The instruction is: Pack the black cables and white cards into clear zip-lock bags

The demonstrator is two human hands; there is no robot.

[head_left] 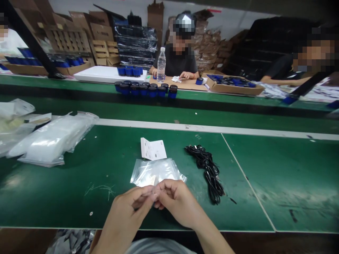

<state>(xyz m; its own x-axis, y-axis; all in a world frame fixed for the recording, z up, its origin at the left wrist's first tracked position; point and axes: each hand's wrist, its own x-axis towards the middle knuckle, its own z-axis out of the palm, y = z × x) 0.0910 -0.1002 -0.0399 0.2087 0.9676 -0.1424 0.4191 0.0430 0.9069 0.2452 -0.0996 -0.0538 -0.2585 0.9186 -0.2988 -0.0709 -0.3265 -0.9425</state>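
My left hand and my right hand meet at the near edge of the green table, fingertips pinched together on the near edge of a small clear plastic bag from a thin stack lying just beyond them. A folded white card lies behind the bags. A bundle of black cables lies to the right of my right hand.
A pile of clear plastic bags sits at the left. Beyond a green conveyor, blue-and-black cylinders, a water bottle, a white tray and cardboard boxes stand where other people sit.
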